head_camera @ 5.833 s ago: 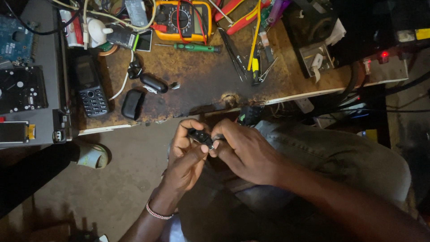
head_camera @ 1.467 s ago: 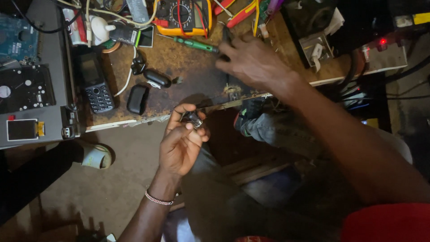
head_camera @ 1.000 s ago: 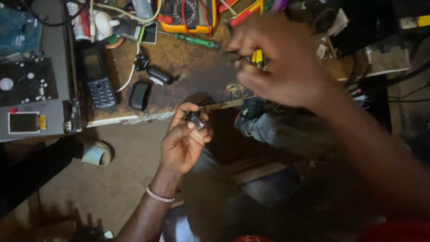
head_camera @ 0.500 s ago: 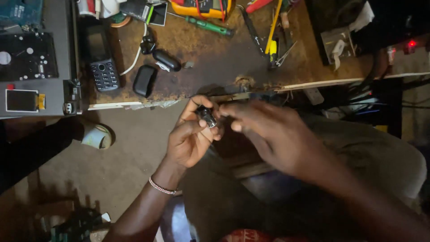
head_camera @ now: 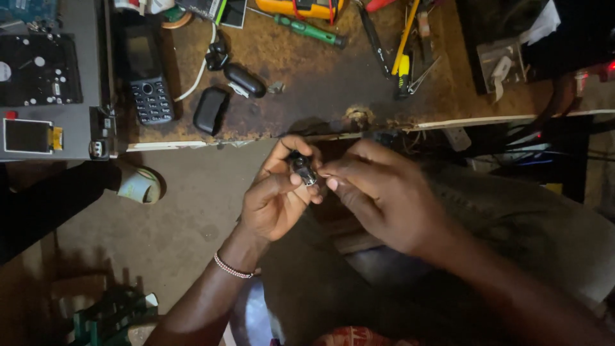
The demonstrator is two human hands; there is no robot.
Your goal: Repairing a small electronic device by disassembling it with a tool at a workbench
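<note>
My left hand (head_camera: pixel 277 200) grips a small dark part with a shiny metal end (head_camera: pixel 302 168) between thumb and fingers, held over my lap just below the bench edge. My right hand (head_camera: pixel 384 192) meets it from the right, its fingertips pinched at the part's metal end. Whether a thin tool sits in those fingertips is too small to tell. A beaded bracelet (head_camera: pixel 232 268) rings my left wrist.
The worn wooden bench (head_camera: pixel 307 96) above holds a black keypad phone (head_camera: pixel 147 90), two dark oval casings (head_camera: pixel 211 110), a green screwdriver (head_camera: pixel 311 31), tweezers and a yellow-handled tool (head_camera: pixel 402 64). A grey tray with a circuit board (head_camera: pixel 38 70) and small screen lies at left.
My right hand reached up to the tools on the bench, then came back down to the part held in my left hand. The view shifted slightly downward.
</note>
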